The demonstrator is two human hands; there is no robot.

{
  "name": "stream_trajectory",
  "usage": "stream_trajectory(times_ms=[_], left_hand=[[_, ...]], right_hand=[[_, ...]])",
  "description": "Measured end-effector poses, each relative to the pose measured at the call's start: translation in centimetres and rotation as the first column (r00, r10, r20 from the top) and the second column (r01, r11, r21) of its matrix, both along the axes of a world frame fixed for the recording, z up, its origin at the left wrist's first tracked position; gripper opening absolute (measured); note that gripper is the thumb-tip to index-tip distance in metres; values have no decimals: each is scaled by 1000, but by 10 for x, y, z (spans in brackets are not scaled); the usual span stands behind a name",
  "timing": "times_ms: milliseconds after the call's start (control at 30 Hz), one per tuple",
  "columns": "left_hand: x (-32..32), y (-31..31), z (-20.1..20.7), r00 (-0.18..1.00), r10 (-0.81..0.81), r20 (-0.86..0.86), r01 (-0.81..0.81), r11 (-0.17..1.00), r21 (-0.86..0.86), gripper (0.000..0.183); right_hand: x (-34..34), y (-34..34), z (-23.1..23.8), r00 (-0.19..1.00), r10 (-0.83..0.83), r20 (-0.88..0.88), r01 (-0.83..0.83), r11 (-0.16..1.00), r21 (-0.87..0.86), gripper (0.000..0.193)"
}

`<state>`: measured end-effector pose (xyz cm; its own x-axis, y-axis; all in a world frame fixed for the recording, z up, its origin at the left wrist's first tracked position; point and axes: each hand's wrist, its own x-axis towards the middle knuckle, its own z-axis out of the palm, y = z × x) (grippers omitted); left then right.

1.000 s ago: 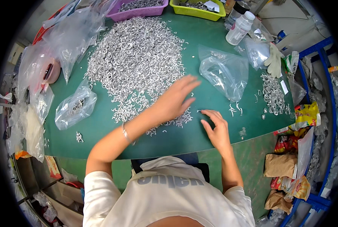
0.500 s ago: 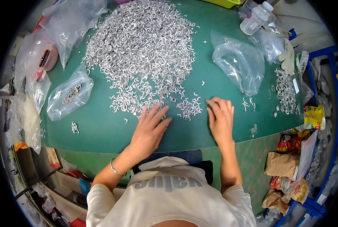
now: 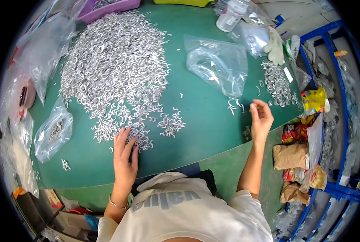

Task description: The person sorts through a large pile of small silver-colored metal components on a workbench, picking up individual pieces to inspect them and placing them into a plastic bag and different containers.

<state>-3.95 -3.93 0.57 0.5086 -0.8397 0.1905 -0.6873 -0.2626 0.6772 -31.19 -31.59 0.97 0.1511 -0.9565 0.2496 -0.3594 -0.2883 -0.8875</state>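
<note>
A large heap of small silvery crescent-shaped metal pieces (image 3: 115,60) covers the left half of the green table. My left hand (image 3: 125,159) rests at the heap's near edge, fingers spread and touching the loose pieces there. A small separate cluster of crescents (image 3: 171,124) lies just right of it. Over the table's right part is my right hand (image 3: 262,123), its thumb and fingertips drawn together; whatever they hold, if anything, is too small to make out. Beyond that hand lies a pile of silvery ring-like pieces (image 3: 277,84). A few slender curved pieces (image 3: 232,107) lie left of it.
A clear plastic bag (image 3: 218,64) lies mid-right, and another bag with metal pieces (image 3: 53,133) at left. Purple (image 3: 111,11) and yellow-green trays (image 3: 184,1) stand at the far edge. A white bottle (image 3: 232,15) and a pale glove (image 3: 274,46) lie far right. Blue shelving (image 3: 329,48) borders the right.
My right hand has moved right, from beside the small cluster toward the ring pile, and its fingers have closed together. My left hand stays at the heap's near edge. The view has turned right.
</note>
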Motion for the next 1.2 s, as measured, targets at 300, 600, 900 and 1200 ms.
stream_trajectory(times_ms=[300, 600, 900, 1200], left_hand=[[7, 8, 2, 998, -5, 60, -2, 992, 124, 35], [13, 19, 8, 990, -33, -141, 24, 998, -63, 29], [33, -11, -1, -246, -201, -948, -252, 958, -138, 31], [123, -76, 2, 857, -35, -514, -177, 917, -357, 30]], right_hand=[[18, 19, 6, 986, 156, -65, -150, 986, 79, 12], [128, 104, 19, 775, 627, -80, -617, 778, 119, 19], [189, 125, 18, 528, 837, -143, -849, 525, -58, 17], [263, 31, -16, 781, 503, -370, -601, 767, -225, 40]])
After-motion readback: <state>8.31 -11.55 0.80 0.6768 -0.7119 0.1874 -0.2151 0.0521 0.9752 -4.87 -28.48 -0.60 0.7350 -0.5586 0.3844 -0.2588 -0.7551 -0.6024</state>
